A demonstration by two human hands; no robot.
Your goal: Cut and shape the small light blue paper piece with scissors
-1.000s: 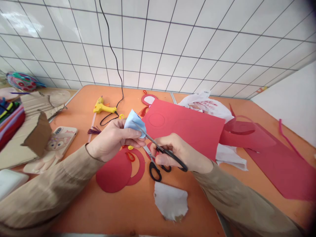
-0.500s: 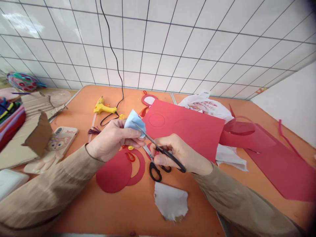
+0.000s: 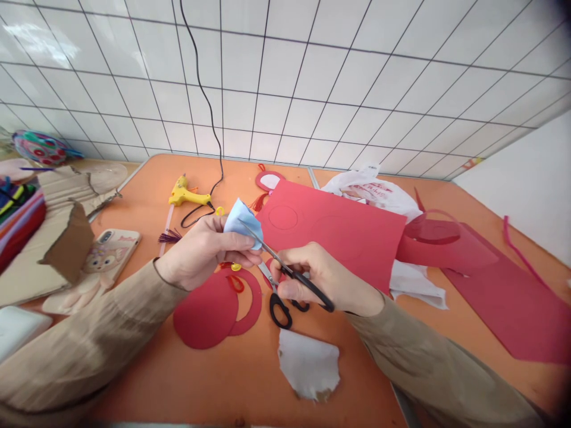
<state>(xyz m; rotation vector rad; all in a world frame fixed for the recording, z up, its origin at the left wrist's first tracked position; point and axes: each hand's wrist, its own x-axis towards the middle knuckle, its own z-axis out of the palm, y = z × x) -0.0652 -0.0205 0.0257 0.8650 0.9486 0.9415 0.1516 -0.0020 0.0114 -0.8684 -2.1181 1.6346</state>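
Note:
My left hand pinches a small piece of light blue fabric or paper between thumb and fingers. In my right hand is a pair of black-handled scissors, its slim blade lying against the blue piece. A second pair of scissors with black loops rests on the table below that hand, its upper part partly covered. Beneath my left hand lie a red disc and a red ring, with a small red loop on them. A large red sheet with a drawn circle extends behind my right hand.
A yellow glue gun with a black cord lies back left. Phone and cardboard are at left. A white scrap lies in front, a plastic bag at the back, and more red sheet at right.
Almost nothing differs. Both hands, the blue piece and the scissors stay nearly in place, with only a very slight shift.

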